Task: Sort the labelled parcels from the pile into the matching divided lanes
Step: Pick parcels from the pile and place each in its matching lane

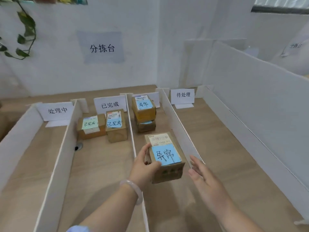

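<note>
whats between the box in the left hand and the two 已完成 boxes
Head view: a white divider stands between the held box and the green-note box and blue-note box.

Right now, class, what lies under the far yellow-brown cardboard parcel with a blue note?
Another brown cardboard parcel. Only an edge of its blue note shows; the writing is covered.
</note>
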Demonstrator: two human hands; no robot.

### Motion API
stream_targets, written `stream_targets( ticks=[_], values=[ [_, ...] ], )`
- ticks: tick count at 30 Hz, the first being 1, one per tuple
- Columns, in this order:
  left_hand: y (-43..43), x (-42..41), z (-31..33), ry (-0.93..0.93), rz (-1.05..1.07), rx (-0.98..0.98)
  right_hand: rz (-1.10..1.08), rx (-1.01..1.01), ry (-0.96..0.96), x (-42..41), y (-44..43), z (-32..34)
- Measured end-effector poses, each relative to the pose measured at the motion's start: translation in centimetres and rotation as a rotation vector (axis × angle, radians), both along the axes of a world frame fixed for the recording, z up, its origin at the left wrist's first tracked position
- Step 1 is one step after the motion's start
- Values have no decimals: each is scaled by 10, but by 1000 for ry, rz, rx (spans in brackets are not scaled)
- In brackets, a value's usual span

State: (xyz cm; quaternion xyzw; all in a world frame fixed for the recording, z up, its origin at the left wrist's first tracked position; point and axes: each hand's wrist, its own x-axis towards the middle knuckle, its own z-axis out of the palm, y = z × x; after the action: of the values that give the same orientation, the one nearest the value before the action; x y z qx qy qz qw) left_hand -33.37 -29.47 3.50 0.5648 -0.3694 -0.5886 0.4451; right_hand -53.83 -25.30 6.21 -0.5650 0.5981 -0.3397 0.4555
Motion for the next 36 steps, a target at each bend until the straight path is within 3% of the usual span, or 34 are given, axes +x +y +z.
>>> stream_targets(
  ticks=[11,16,21,32,36],
  values=[
    [-110,-4,-66,-379,60,89,191,-86,144,-43,-97,-22],
    [-116,-3,-94,-544,79,246,326,-137,297,-41,-120,-33],
    [-113,-10,-100,-776,-42,272,369,-178,333,-44,-129,-40],
    [-174,0,-93,-986,-43,251,463,-230,526,-50,-141,-50],
    [-136,-11,-66,-1168,-177,44,530,-254,647,-42,-133,-44]
  ],
)
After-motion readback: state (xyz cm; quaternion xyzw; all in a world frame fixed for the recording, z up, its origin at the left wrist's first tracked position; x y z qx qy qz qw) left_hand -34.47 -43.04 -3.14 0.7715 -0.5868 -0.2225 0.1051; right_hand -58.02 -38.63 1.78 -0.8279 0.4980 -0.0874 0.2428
